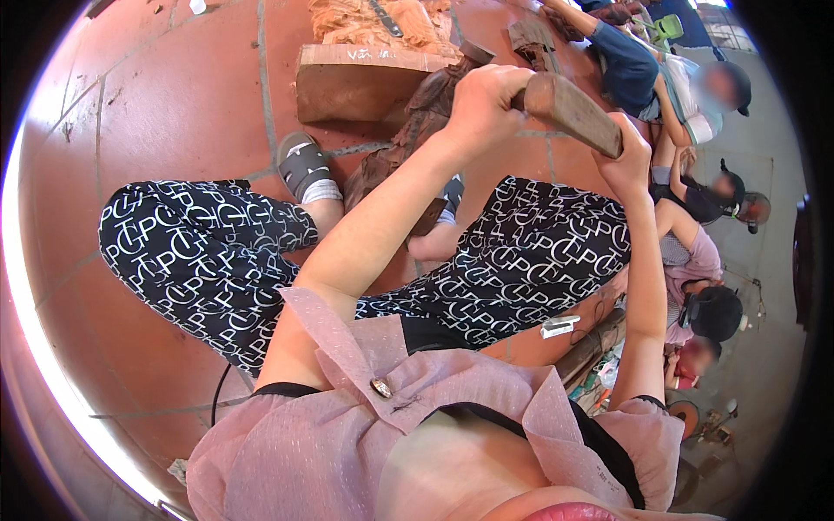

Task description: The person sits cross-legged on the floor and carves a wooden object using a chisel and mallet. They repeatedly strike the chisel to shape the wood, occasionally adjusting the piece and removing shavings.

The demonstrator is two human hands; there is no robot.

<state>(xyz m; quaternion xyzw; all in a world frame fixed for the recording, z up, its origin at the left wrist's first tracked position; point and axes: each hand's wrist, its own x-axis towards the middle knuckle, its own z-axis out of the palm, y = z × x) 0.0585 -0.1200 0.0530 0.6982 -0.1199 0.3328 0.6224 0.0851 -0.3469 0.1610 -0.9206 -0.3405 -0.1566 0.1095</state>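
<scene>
My right hand point(627, 161) is closed round the near end of a worn brown wooden mallet point(572, 111), a thick flat-sided bar. Its far end is up against my left hand point(485, 102), a closed fist. A short dark end of something, perhaps a handle, shows beside that fist; the rest is hidden. Below and behind my left forearm, a dark brown carved wood piece point(375, 174) lies on the floor between my feet, running up toward the left fist. My forearm covers part of it.
A pale wooden block point(352, 87) with orange carved wood point(347, 22) on it stands ahead on the tiled floor point(191, 95). A dark flat tool point(385, 17) lies on top. Several people sit along the right. A white device point(559, 326) is by my right thigh.
</scene>
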